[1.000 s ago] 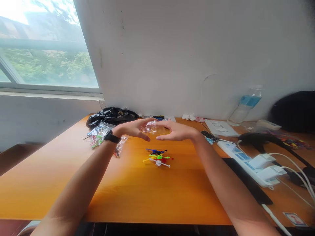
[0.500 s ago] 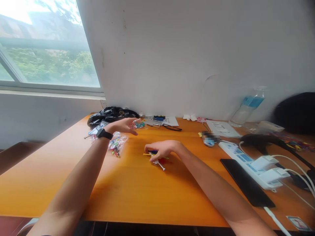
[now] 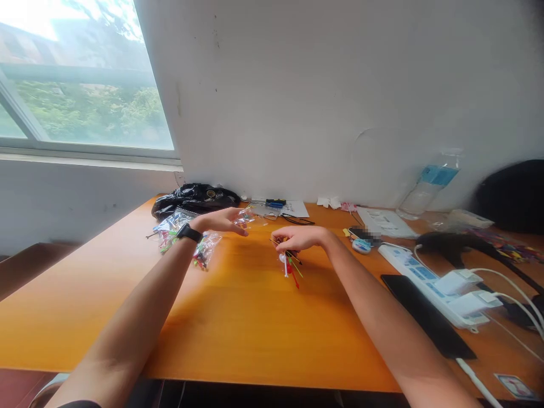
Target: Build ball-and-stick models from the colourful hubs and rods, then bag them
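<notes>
My right hand [image 3: 297, 238] is closed around a bunch of thin plastic pieces in several colours. A white piece [image 3: 285, 265] and a red piece [image 3: 296, 280] hang down from its fingers, with yellow and dark ones beside them; their exact kind is too small to tell. Further left, my left hand [image 3: 223, 221], with a black watch [image 3: 189, 232] on the wrist, grips a small clear plastic bag [image 3: 246, 216] at its fingertips. Under and beside the left wrist lie clear bags of small coloured pieces [image 3: 203, 258], partly hidden by the arm.
A black plastic bag [image 3: 195, 199] lies at the back left. Papers [image 3: 296, 209] and a dark cord [image 3: 297, 220] sit by the wall. To the right are a power strip [image 3: 419, 273] with chargers, a black phone [image 3: 427, 314], a white cable and a clear bottle [image 3: 425, 187].
My right hand has risen from the tabletop and moved right and away, carrying the coloured pieces. My left hand has shifted slightly right with the clear bag.
</notes>
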`<state>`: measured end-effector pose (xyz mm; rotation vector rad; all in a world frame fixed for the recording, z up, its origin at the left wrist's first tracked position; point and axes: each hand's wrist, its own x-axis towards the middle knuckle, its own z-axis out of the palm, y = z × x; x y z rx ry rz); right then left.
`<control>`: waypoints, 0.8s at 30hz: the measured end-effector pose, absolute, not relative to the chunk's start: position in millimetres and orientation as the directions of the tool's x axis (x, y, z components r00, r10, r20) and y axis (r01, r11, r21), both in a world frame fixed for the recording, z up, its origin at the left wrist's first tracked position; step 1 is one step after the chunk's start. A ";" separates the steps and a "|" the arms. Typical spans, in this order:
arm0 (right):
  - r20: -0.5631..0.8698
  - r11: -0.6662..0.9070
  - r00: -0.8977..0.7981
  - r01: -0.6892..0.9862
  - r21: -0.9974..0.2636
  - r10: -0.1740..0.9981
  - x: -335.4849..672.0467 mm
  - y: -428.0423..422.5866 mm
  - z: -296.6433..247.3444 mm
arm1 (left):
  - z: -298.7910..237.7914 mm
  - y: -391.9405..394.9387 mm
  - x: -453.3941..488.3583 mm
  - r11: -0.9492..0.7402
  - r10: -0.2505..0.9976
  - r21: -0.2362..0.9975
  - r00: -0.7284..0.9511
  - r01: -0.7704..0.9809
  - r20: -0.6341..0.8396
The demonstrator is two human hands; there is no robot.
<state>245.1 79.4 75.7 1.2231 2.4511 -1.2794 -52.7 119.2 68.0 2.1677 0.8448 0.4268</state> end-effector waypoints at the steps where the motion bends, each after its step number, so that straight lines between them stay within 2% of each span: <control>1: -0.420 0.310 -0.680 0.683 -0.661 0.601 247.4 79.9 77.7 | 67.0 118.9 -50.7 -0.495 0.683 0.759 0.730 0.424 0.038; 4: -0.334 0.265 -0.708 0.592 -0.761 0.623 256.2 81.7 82.9 | 60.6 118.4 -42.2 -0.476 0.677 0.783 0.735 0.401 0.036; 7: -0.189 0.213 -0.674 0.466 -0.859 0.714 268.8 84.6 88.2 | 50.6 117.8 -31.4 -0.452 0.668 0.821 0.743 0.348 0.054; 10: -0.088 0.111 -0.564 0.308 -0.945 0.821 281.3 88.8 93.2 | 40.5 115.5 -20.2 -0.436 0.681 0.845 0.727 0.309 0.085; 14: -0.071 -0.030 -0.351 0.120 -0.992 0.934 289.4 97.8 95.2 | 30.0 110.6 -5.5 -0.411 0.704 0.871 0.700 0.268 0.117; 20: 0.106 0.083 -0.123 -0.174 -0.981 0.987 281.7 107.5 97.8 | 16.4 107.7 15.6 -0.420 0.709 0.883 0.683 0.211 0.175; 24: 0.160 0.140 -0.074 -0.230 -0.963 0.984 266.9 107.2 95.6 | 11.0 105.5 26.4 -0.417 0.763 0.877 0.616 0.238 0.196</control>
